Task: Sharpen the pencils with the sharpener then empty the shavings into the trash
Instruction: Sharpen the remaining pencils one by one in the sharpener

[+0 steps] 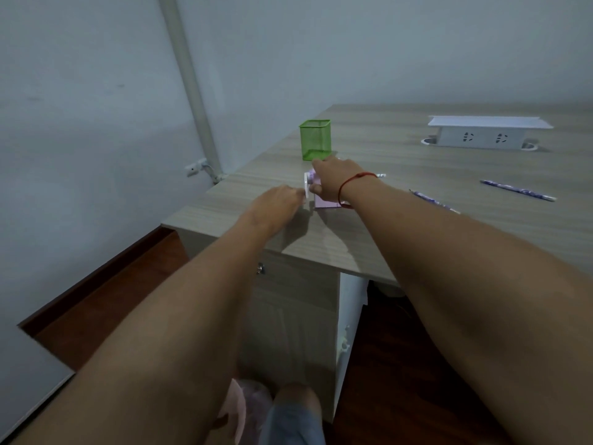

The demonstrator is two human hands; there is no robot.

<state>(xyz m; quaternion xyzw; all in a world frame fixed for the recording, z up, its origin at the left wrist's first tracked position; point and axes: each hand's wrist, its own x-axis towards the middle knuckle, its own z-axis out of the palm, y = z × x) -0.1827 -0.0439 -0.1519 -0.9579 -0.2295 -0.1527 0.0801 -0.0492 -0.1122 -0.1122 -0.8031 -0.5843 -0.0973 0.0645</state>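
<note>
- Your right hand (333, 181) is clamped over the pink sharpener (325, 203) near the desk (401, 162) corner.
- Your left hand (279, 202) pinches its white crank (307, 185).
- 2 pencils (516, 190) lie to your right, well apart from both hands.

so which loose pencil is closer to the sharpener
The pencil beside the right forearm; the other pencil lies farther right, in front of the white socket box.

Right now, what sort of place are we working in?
Probably an office or study room: a wood-grain desk with a raised socket box set into it, a green mesh pen holder, and pencils lying near the sharpener that the right hand holds.
</note>
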